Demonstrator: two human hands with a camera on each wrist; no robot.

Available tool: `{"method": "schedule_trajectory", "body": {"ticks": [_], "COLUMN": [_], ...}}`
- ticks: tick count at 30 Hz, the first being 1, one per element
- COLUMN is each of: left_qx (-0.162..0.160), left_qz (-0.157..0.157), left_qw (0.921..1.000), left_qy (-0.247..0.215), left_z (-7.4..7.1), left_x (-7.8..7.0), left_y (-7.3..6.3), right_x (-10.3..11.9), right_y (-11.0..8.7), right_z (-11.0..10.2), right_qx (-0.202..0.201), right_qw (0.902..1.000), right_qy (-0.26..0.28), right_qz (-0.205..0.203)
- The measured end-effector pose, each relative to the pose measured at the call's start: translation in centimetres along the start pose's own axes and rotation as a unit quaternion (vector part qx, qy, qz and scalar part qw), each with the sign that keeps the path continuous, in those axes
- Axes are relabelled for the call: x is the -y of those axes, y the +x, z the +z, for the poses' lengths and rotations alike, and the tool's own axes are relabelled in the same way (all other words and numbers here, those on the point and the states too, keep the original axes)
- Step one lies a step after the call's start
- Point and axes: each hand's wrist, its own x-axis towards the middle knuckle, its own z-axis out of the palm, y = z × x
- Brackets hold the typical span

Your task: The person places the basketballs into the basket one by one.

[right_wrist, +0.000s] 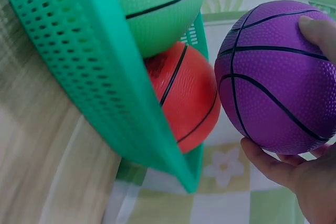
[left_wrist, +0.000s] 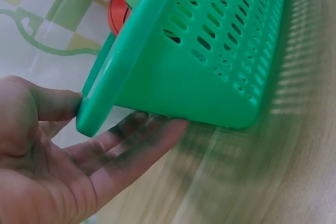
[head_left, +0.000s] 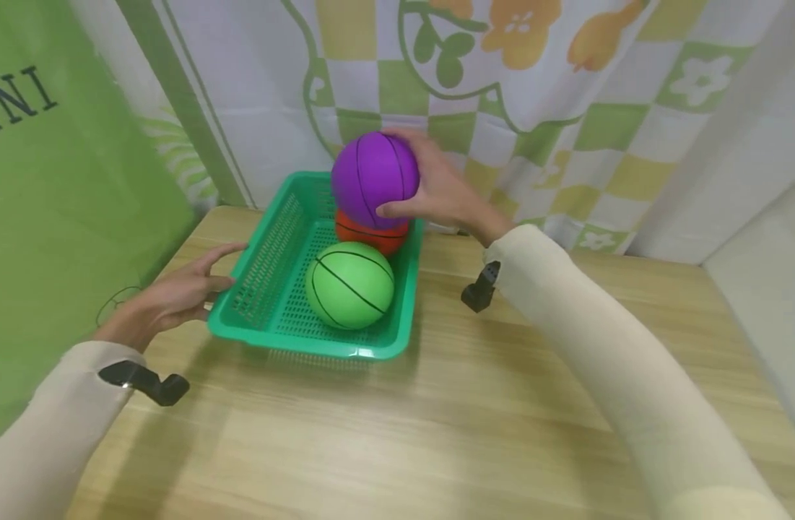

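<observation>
A purple mini basketball (head_left: 374, 173) is gripped by my right hand (head_left: 439, 180), thumb on the near side. In the right wrist view the purple ball (right_wrist: 278, 77) is held apart from a red mini basketball (right_wrist: 186, 95). The green plastic basket (head_left: 406, 318) contains the red ball (head_left: 371, 235) and a light green mini basketball (head_left: 349, 285). At the basket's left rim is my left hand (head_left: 183, 289). In the left wrist view the left thumb (left_wrist: 60, 104) touches the rim, and the fingers (left_wrist: 142, 156) reach beneath it along the outer wall.
The basket stands on a light wooden table (head_left: 475, 419). Behind it hangs a patterned curtain (head_left: 462, 94), close to the right hand. A green cloth (head_left: 59, 188) hangs at the left, and a pale wall (head_left: 774, 245) bounds the right side.
</observation>
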Motion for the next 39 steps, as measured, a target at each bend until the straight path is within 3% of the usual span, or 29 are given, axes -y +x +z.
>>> {"method": "schedule_trajectory", "body": {"ticks": [12,19,28,39], "left_qx": [0.004,0.000,0.006,0.010], "left_qz": [0.001,0.000,-0.002,-0.008], "left_qw": [0.9998,0.9997,0.9995,0.9999], "left_qy": [0.022,0.025,0.031,-0.005], "left_z": [1.2,1.5,1.8,2.2], "left_x": [-0.6,-0.6,-1.2,-1.7], "left_y": [1.4,1.8,2.0,1.5], "right_x": [1.7,2.3,2.3,3.0], "right_y": [3.4,4.5,5.1,4.8], "right_z": [3.3,5.0,6.8,7.9], "right_qx": [0.067,0.094,0.127,0.187], "right_qw": [0.9966,0.9949,0.9916,0.9760], "right_qy": [-0.045,-0.014,-0.006,-0.110], "right_qz": [-0.020,-0.035,-0.023,0.021]}}
